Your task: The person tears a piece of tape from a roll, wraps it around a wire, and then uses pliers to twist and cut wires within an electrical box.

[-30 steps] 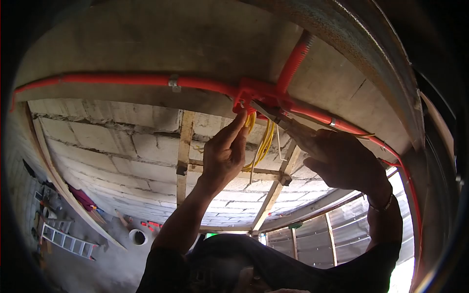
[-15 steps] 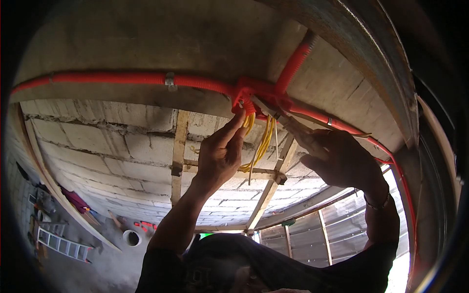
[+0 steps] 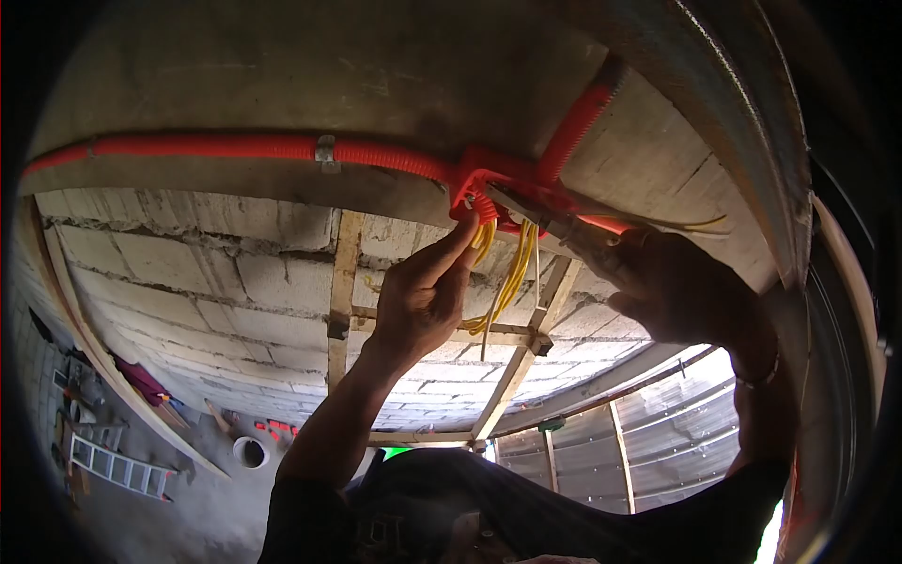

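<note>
A red junction box [image 3: 503, 165] is fixed on the ceiling, with red corrugated conduit [image 3: 235, 147] running into it. My left hand [image 3: 425, 291] reaches up from below, its fingers closed at the box's lower left corner, beside a short corrugated conduit end [image 3: 483, 206]. Looped yellow wires [image 3: 512, 282] hang out of the box between my hands. My right hand [image 3: 691, 287] is wrapped around pliers [image 3: 587, 246], whose narrow metal jaws point left into the box opening. The jaw tips overlap the box's inner edge.
A metal clamp [image 3: 326, 153] holds the conduit to the ceiling. Wooden strips [image 3: 344, 273] cross the block wall [image 3: 282, 291]. A rusty steel beam [image 3: 728, 94] curves along the right. Far below are a ladder [image 3: 122, 467] and a bucket [image 3: 250, 452].
My right hand and forearm have shifted right and slightly down, with the pliers drawn a little the same way. My left hand stays at the box corner.
</note>
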A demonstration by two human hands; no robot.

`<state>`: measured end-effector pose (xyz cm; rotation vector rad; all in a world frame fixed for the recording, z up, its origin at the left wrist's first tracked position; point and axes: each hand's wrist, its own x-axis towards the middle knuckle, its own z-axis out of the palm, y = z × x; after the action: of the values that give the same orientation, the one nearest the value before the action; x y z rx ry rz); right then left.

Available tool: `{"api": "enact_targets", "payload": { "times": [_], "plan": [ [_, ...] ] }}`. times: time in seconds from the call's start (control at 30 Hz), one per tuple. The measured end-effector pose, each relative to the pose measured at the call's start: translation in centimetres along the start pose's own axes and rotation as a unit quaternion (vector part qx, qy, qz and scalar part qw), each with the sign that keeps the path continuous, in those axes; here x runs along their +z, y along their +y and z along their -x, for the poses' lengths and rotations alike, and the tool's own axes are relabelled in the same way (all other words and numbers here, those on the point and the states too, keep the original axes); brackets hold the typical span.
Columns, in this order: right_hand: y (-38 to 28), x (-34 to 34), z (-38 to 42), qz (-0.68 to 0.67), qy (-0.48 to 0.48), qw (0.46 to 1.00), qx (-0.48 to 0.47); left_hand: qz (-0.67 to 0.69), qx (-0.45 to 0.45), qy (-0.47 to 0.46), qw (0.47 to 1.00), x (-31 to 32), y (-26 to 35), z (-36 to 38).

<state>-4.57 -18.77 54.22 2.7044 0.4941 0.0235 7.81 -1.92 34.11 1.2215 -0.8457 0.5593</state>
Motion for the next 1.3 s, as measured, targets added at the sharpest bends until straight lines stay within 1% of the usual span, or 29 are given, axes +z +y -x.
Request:
{"api": "enact_targets", "payload": {
  "times": [0.03, 0.07, 0.17, 0.2, 0.23, 0.3, 0.4, 0.43, 0.47, 0.5, 0.57, 0.6, 0.63, 0.7, 0.73, 0.77, 0.8, 0.87, 0.9, 0.93, 0.97, 1.0, 1.03, 1.1, 1.17, 1.2, 1.23, 1.27, 1.3],
  "plan": [
    [0.0, -0.5, -0.2, 0.047, -0.052, 0.998, 0.002, -0.002, 0.017, 0.001, 1.0, 0.0, -0.2, -0.1],
    [0.1, -0.7, -0.2, 0.019, -0.053, 0.998, 0.032, -0.005, 0.035, 0.002, 0.999, 0.0, -0.3, -0.1],
    [-0.2, -1.6, -1.0, -0.01, -0.028, 0.999, 0.011, 0.001, 0.017, -0.007, 1.0, -0.2, 0.0, -0.2],
    [0.2, -1.3, -1.0, -0.025, -0.058, 0.996, 0.055, 0.001, 0.017, -0.007, 1.0, -0.2, 0.0, -0.2],
    [0.5, -1.0, -1.2, -0.024, -0.058, 0.996, 0.056, -0.002, 0.022, -0.004, 1.0, -0.1, 0.0, -0.2],
    [0.9, -0.5, -1.2, 0.056, -0.048, 0.997, 0.003, -0.004, 0.028, -0.001, 1.0, 0.0, 0.0, -0.2],
    [-0.8, -0.4, -1.2, 0.049, -0.053, 0.997, 0.028, -0.015, 0.04, 0.028, 0.999, 0.2, -0.2, -0.1],
    [-0.5, 0.8, -0.9, 0.062, -0.073, 0.994, 0.046, -0.015, -0.005, 0.022, 1.0, 0.1, -0.1, 0.1],
    [-0.8, 1.8, -0.5, 0.059, -0.029, 0.997, 0.038, -0.017, -0.048, 0.016, 0.999, 0.1, 0.0, 0.1],
    [-1.1, 2.7, 0.0, 0.056, 0.015, 0.998, 0.03, -0.02, -0.046, 0.015, 0.999, 0.2, 0.1, 0.2],
    [-1.8, 4.3, 0.7, 0.035, 0.059, 0.996, 0.053, -0.007, -0.035, 0.048, 0.998, 0.7, -0.1, 0.2],
    [-2.6, 4.6, 1.2, 0.0, 0.046, 0.995, 0.088, -0.008, -0.035, 0.044, 0.998, 1.0, -0.2, 0.2],
    [-3.5, 5.0, 1.8, -0.036, 0.032, 0.991, 0.123, -0.013, -0.024, 0.063, 0.998, 1.2, -0.5, 0.1],
    [-4.7, 10.1, 7.2, -0.039, -0.076, 0.996, 0.02, -0.015, -0.009, 0.09, 0.996, 1.5, -0.5, -0.6],
    [-5.9, 10.4, 8.7, -0.099, -0.08, 0.992, 0.028, -0.047, -0.029, 0.092, 0.994, 1.5, -0.1, -0.5],
    [-7.1, 10.6, 10.3, -0.168, -0.087, 0.981, 0.044, -0.077, -0.056, 0.082, 0.992, 1.9, 0.3, 0.2],
    [-7.0, 11.3, 11.7, -0.175, -0.087, 0.979, 0.049, -0.07, -0.053, 0.082, 0.993, 2.5, 0.2, 0.4],
    [-4.7, 11.9, 14.2, -0.22, -0.036, 0.962, 0.155, -0.066, -0.045, 0.094, 0.992, 3.6, 0.3, 0.5],
    [-4.2, 11.5, 15.2, -0.217, -0.034, 0.964, 0.151, -0.068, -0.045, 0.11, 0.991, 3.9, 0.5, 0.6],
    [-4.1, 10.6, 16.2, -0.426, -0.005, 0.887, 0.176, -0.033, -0.07, 0.11, 0.991, 4.0, 0.8, 0.7],
    [-4.0, 10.2, 16.8, -0.614, 0.021, 0.765, 0.19, -0.04, -0.068, 0.116, 0.99, 4.0, 1.3, 0.7],
    [-3.6, 11.9, 16.4, -0.728, 0.09, 0.679, 0.033, -0.05, -0.104, 0.112, 0.987, 3.9, 2.1, 0.5],
    [-3.8, 13.7, 15.9, -0.839, 0.025, 0.542, 0.037, -0.057, -0.139, 0.108, 0.983, 3.7, 2.5, 0.4],
    [-4.3, 17.0, 13.4, -0.87, -0.066, 0.485, -0.063, -0.063, -0.138, 0.11, 0.982, 3.4, 2.2, 0.7],
    [-4.4, 15.6, 11.0, -0.847, -0.116, 0.518, -0.036, -0.072, -0.081, 0.137, 0.985, 3.2, 1.1, 1.3],
    [-4.2, 17.9, 9.3, -0.861, -0.087, 0.478, -0.147, -0.073, -0.082, 0.139, 0.984, 3.2, 1.1, 1.5],
    [-4.6, 16.0, 7.6, -0.889, -0.07, 0.42, -0.169, -0.09, -0.088, 0.138, 0.982, 3.3, 1.2, 1.6],
    [-3.8, 15.0, 6.6, -0.887, -0.093, 0.424, -0.155, -0.107, -0.093, 0.136, 0.981, 3.4, 1.1, 1.6],
    [-3.0, 14.0, 5.7, -0.885, -0.114, 0.429, -0.141, -0.115, -0.067, 0.134, 0.982, 3.4, 0.8, 1.5]
  ]
}}
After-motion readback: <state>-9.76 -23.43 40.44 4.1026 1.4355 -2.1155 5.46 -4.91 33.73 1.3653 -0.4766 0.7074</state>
